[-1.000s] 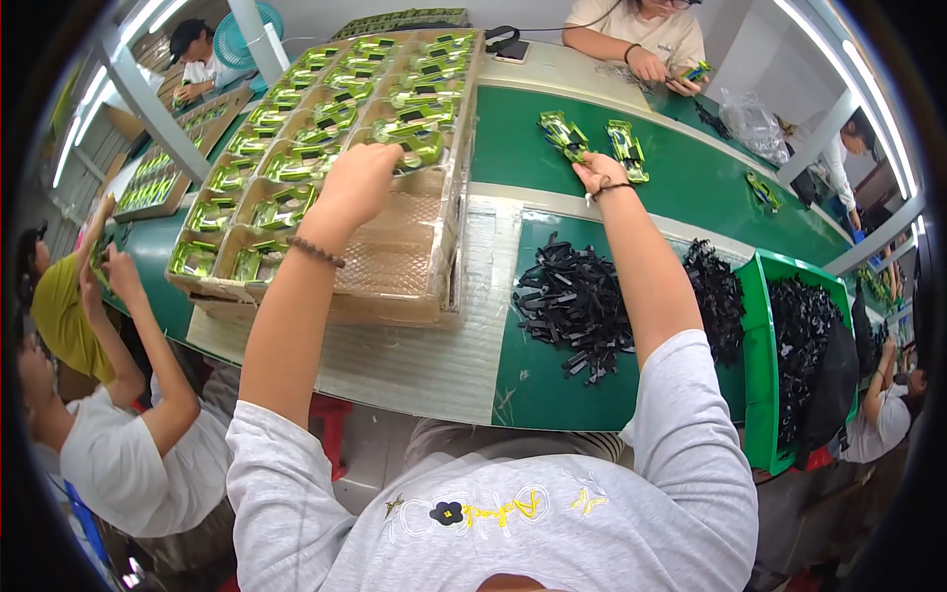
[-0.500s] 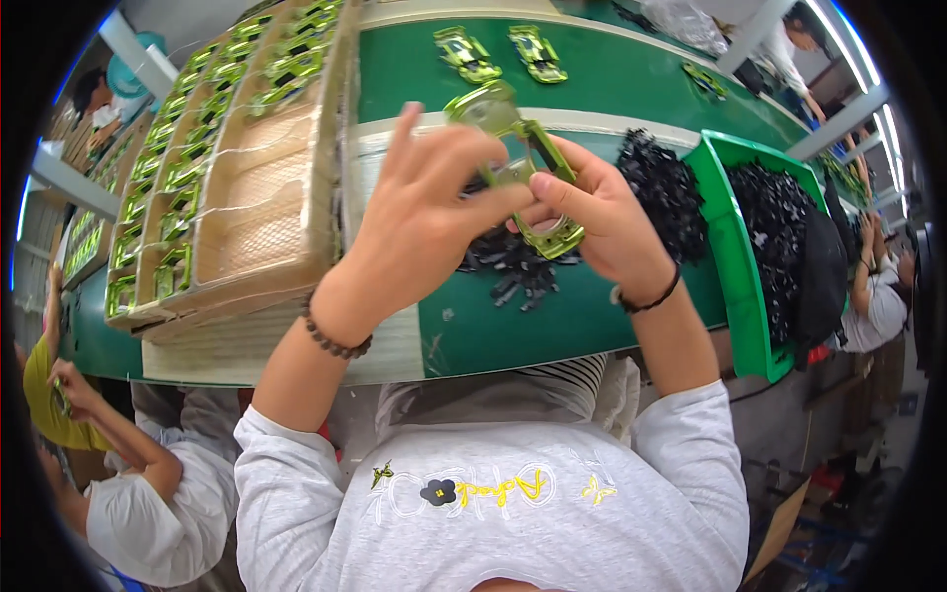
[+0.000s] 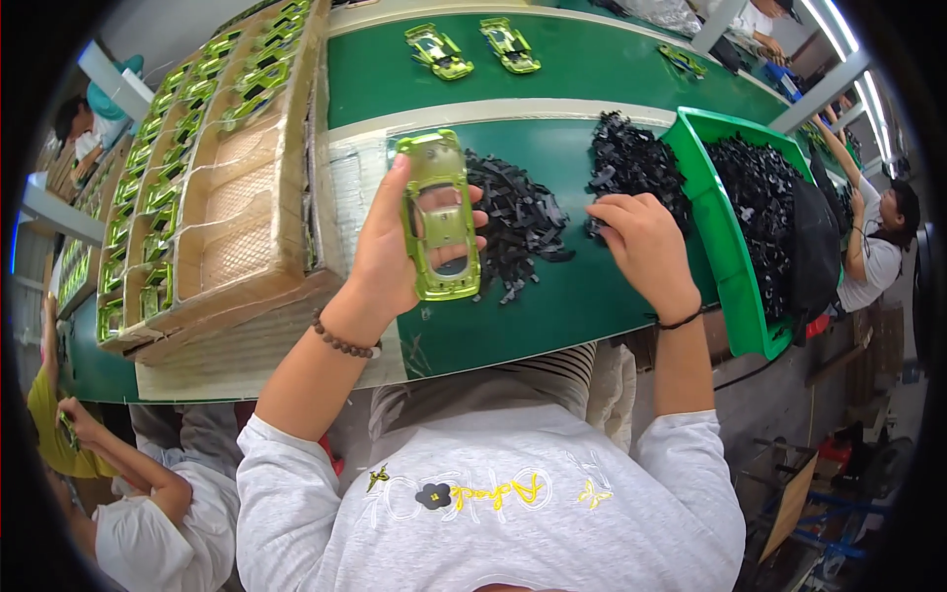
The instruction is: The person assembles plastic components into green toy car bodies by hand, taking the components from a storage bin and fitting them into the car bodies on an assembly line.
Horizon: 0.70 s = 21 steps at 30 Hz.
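A shiny green toy car body shell [image 3: 440, 212] with open window gaps rests in my left hand [image 3: 387, 237], thumb along one side and fingers round beneath it. My right hand [image 3: 641, 237] is bent over the near edge of a pile of black plastic pieces [image 3: 631, 158], its thumb and fingertips drawn together. Whatever those fingertips may hold is too small or hidden to make out. Between my hands, partly behind the shell, lies another heap of small black pieces [image 3: 528, 217] on the green tabletop.
At left, a cardboard tray [image 3: 258, 197] has compartments holding many green shells. A green bin [image 3: 725, 257] of black pieces stands at right, a black bag [image 3: 821, 261] against it. Two green car shells [image 3: 508, 46] lie on the far green strip. Other people work on both sides.
My hands have parted. The car shell has gone left and now lies in my left hand alone; my right hand has let go of it and moved right to the black pile.
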Tool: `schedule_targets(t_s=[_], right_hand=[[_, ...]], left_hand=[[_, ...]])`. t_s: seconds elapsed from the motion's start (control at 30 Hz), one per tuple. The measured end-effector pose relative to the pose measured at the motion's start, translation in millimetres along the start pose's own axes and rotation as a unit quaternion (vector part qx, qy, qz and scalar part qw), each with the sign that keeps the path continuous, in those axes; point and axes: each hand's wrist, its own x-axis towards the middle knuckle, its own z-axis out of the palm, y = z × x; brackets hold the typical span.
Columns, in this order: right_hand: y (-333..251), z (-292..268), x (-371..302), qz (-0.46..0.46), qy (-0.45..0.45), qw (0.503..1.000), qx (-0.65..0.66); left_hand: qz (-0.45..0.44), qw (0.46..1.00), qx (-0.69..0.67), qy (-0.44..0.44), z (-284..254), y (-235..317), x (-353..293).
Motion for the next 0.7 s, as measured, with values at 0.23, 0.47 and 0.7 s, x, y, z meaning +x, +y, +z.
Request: schedule_targets(t_s=[0.23,0.47,0.7], right_hand=[[6,11,6,-0.016,-0.15,0.988,0.031],[-4,11,10,0.098,-0.14,0.983,0.06],[-56,-1,39,0.018,0.08,0.984,0.16]], left_hand=[[-0.033,0.999,0.0,0.009,-9,-3,6],[0.016,1.0,-0.018,0.002,-18,-5,11],[0.013,0.998,0.054,-0.021,-4,-5,1]])
